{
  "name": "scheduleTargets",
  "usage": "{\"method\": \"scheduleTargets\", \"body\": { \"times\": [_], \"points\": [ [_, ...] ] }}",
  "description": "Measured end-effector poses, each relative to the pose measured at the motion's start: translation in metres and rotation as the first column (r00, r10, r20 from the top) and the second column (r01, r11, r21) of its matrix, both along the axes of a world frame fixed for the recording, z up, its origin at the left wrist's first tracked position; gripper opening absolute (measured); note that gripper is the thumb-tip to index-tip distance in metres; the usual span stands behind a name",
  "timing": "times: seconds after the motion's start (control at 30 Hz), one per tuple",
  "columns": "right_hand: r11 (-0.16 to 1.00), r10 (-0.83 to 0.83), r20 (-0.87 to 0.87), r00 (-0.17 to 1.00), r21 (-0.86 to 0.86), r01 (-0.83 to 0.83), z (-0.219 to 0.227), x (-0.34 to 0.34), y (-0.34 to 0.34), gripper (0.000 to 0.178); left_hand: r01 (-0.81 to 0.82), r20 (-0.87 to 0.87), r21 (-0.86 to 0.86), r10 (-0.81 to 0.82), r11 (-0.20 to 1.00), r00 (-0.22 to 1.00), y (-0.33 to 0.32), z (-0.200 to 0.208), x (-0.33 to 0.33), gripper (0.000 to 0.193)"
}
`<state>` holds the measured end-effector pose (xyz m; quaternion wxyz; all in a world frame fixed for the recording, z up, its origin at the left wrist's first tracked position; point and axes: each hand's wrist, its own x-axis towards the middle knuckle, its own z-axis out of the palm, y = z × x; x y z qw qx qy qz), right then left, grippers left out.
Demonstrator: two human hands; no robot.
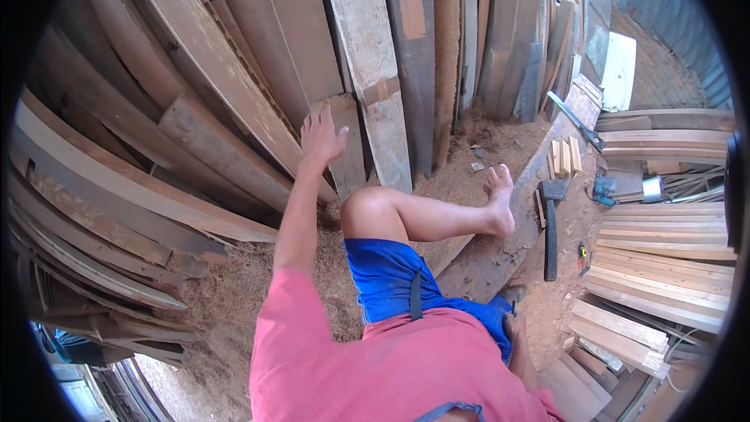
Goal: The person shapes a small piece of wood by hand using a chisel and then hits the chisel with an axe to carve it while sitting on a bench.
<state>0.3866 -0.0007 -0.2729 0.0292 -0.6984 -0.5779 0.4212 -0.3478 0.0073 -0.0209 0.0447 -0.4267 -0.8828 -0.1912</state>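
Observation:
My left hand (322, 137) reaches out to the wall of leaning planks, its fingers stretched out against the top of a short board (349, 137). Right behind that board stands a tall pale weathered plank (373, 70). Low by my right hip is my right hand (516, 330), beside the blue shorts; its fingers are mostly hidden, and a small dark shape lies near it. My bare foot (500, 203) rests at a long plank (508, 254) on the ground. To the right of the foot lies a hammer (551, 230) with a black handle.
Sawdust (234, 305) covers the ground. Curved-looking planks (141, 180) lean at left. At right are stacked timber strips (664, 266), small wood blocks (564, 156), a teal power tool (602, 188), a long blue-edged tool (576, 121) and a yellow-black tape measure (582, 252).

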Motion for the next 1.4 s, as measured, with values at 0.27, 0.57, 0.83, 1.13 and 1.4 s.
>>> {"method": "scheduleTargets", "body": {
  "times": [0.27, 0.57, 0.83, 1.13, 1.4],
  "points": [
    [0.998, -0.047, 0.014, 0.999, -0.052, 0.047, 0.056, -0.029, -0.018, 0.019, -0.017, -0.255, -0.28, -0.058, 0.96, 0.965, 0.026, -0.063, -0.066, 0.074],
    [0.977, -0.171, -0.057, 0.984, -0.138, 0.162, 0.041, -0.028, -0.008, 0.018, 0.019, -0.089, -0.37, -0.056, 0.929, 0.994, 0.024, -0.024, -0.054, 0.065],
    [0.954, -0.26, -0.112, 0.959, -0.186, 0.237, 0.039, -0.022, -0.013, 0.019, -0.038, -0.066, -0.537, 0.003, 0.843, 0.998, 0.054, -0.019, -0.087, 0.076],
    [0.931, -0.313, -0.115, 0.943, -0.235, 0.281, 0.033, -0.023, -0.01, 0.017, 0.003, -0.068, -0.581, -0.052, 0.814, 0.996, 0.062, -0.007, -0.08, 0.088],
    [0.918, -0.351, -0.154, 0.924, -0.251, 0.307, 0.034, -0.024, -0.007, 0.016, 0.019, 0.162, -0.502, 0.073, 0.865, 0.984, 0.005, -0.005, -0.036, 0.085]
  ]
}}
